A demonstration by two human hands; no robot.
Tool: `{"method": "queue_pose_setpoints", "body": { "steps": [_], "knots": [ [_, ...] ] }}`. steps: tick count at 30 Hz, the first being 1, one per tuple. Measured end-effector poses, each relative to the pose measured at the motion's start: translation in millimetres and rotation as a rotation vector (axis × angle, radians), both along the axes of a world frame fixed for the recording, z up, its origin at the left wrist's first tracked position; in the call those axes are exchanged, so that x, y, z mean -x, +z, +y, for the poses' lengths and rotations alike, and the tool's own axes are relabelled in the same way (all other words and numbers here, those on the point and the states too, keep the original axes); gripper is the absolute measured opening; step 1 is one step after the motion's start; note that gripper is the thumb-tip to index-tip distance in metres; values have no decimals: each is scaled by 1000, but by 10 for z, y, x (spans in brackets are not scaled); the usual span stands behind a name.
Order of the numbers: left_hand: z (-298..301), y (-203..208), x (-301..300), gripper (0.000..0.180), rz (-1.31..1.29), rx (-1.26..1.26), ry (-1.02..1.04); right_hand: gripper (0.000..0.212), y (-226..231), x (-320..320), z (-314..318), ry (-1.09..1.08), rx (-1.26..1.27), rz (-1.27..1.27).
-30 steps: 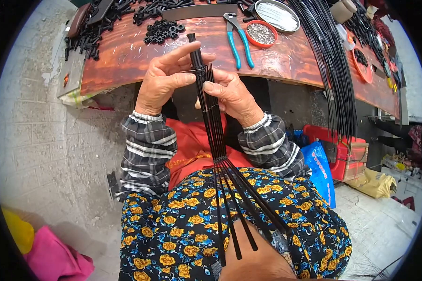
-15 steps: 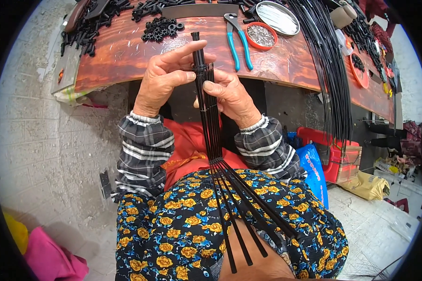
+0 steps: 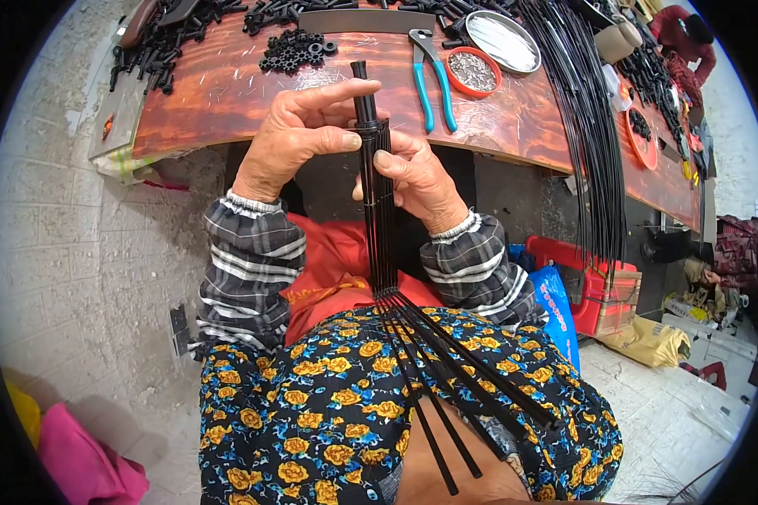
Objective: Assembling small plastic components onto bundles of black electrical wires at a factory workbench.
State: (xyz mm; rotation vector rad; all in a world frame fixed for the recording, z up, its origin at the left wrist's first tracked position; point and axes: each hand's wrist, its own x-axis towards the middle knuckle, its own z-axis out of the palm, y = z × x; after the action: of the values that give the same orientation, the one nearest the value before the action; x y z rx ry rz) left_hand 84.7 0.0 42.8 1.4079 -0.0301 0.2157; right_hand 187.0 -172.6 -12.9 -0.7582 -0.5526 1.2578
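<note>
Upright in front of me stands a black umbrella frame [image 3: 381, 227], its thin ribs bundled at the top and fanning out below over my lap. My left hand [image 3: 290, 150] pinches its upper end, thumb against the collar and forefinger stretched across the dark tube [image 3: 365, 99]. On the other side my right hand [image 3: 419, 178] grips the ribs just under the collar, thumb in front and the other fingers partly hidden behind. The lower rib ends spread across a flowered apron [image 3: 312, 412].
On the wooden table [image 3: 219, 109] lie teal-handled pliers [image 3: 434, 84], a red dish of small metal parts [image 3: 473, 72], a tray of white pins [image 3: 504, 42] and black toothed rings [image 3: 295, 52]. Long black ribs [image 3: 594, 143] hang over its edge. Another person [image 3: 682, 38] is at far right.
The frame's lower rib ends have swung a little to the right. Both hands keep their hold, with the fingers shifted slightly. The view has moved a little.
</note>
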Motion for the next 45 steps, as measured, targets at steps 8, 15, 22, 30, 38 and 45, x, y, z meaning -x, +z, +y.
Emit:
{"method": "queue_pose_setpoints", "body": {
  "steps": [8, 15, 22, 30, 38, 45],
  "knots": [
    [-22, 75, 17, 51, 9, -26, 15, 37, 5, 11, 10, -9, 8, -38],
    [-88, 45, 33, 54, -29, 88, 55, 34, 110, 75, 52, -91, -6, -15],
    [-269, 215, 323, 44, -189, 84, 754, 35, 67, 5, 68, -109, 25, -59],
    [-977, 674, 537, 89, -310, -133, -198, 31, 204, 32, 72, -180, 22, -144],
    [-1016, 490, 238, 17, -23, -295, 809, 30, 386, -2, 78, -333, -99, -332],
    [-793, 324, 25, 13, -139, -274, 897, 31, 270, 118, 353, -420, -301, -389]
  ]
}}
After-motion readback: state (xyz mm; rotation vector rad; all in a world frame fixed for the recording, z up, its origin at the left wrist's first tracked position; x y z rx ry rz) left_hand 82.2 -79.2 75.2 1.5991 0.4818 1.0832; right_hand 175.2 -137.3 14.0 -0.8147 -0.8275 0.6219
